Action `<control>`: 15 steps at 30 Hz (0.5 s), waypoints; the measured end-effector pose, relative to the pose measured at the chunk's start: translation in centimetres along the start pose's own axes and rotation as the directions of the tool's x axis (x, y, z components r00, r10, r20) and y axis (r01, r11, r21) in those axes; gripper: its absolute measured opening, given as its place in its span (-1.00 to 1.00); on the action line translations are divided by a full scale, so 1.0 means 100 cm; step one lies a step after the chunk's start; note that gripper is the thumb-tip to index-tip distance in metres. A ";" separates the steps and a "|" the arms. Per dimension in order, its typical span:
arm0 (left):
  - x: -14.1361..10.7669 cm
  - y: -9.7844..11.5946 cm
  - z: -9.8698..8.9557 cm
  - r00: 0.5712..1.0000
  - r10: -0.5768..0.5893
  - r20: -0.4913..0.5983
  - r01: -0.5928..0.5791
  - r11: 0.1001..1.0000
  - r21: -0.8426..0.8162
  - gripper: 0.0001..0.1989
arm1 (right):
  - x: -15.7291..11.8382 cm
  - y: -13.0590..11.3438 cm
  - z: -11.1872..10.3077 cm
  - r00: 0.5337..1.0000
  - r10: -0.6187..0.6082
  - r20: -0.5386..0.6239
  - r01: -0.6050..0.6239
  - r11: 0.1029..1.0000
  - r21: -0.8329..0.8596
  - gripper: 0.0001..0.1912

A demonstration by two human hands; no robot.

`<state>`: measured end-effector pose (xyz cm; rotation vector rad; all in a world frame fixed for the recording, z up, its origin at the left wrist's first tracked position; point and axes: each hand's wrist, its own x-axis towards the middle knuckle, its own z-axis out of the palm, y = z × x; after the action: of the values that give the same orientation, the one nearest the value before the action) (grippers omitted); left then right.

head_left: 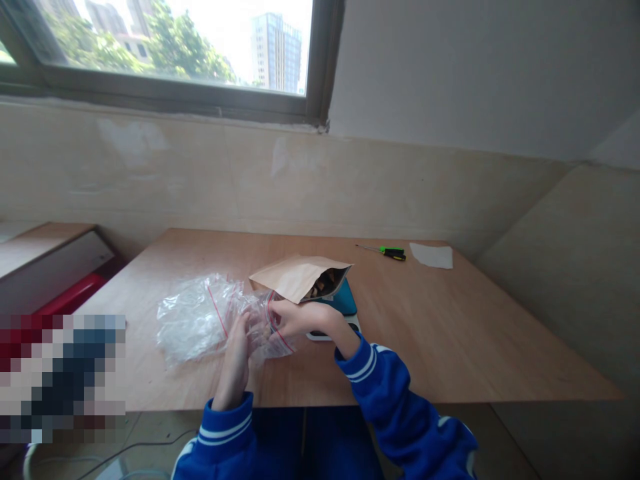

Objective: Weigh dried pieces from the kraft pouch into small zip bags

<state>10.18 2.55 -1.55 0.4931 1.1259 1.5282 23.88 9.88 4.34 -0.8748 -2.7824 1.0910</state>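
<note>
A small clear zip bag point(257, 343) with a red seal line is held up over the table's front half. My left hand point(236, 357) is closed around its left side. At the bag's mouth is my right hand point(305, 319), its fingers curled and reaching in; the fingertips are partly hidden, and what they pinch is unclear. Just behind, a kraft paper bag point(287, 275) lies tilted with its mouth gaping to the right, and brown pieces point(323, 283) show inside. It rests on a blue-topped scale point(346, 300), partly covered by the bag and my right hand.
More clear zip bags point(190, 317) lie in a heap at the left. Toward the back right are a screwdriver point(383, 250) with green and black handle parts and a white paper piece point(431, 255). The wooden table point(450, 347) stands against the wall. A pixelated patch covers the lower left.
</note>
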 end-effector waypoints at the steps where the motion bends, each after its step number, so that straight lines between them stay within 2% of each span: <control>1: 0.001 0.002 -0.004 1.000 0.024 -0.005 -0.024 0.998 0.052 -0.76 | -0.001 -0.002 -0.004 1.000 -0.009 0.003 0.009 1.000 0.017 -0.76; 4: 0.003 0.013 -0.015 0.995 0.095 -0.026 -0.087 0.970 0.226 -0.74 | -0.004 -0.010 -0.013 0.999 -0.034 -0.003 0.034 0.992 0.120 -0.78; 8: 0.002 0.033 -0.029 0.973 0.203 -0.108 -0.134 0.882 0.452 -0.64 | -0.005 -0.017 -0.021 0.998 -0.062 0.027 0.052 0.958 0.282 -0.80; 15: 0.017 0.069 -0.066 0.909 0.403 -0.107 -0.183 0.616 0.767 -0.57 | -0.005 -0.018 -0.026 0.999 -0.042 -0.014 0.045 0.963 0.264 -0.81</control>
<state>0.77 2.10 0.87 1.1030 1.9935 1.3738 23.99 10.20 7.52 -0.7806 -2.5528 1.4052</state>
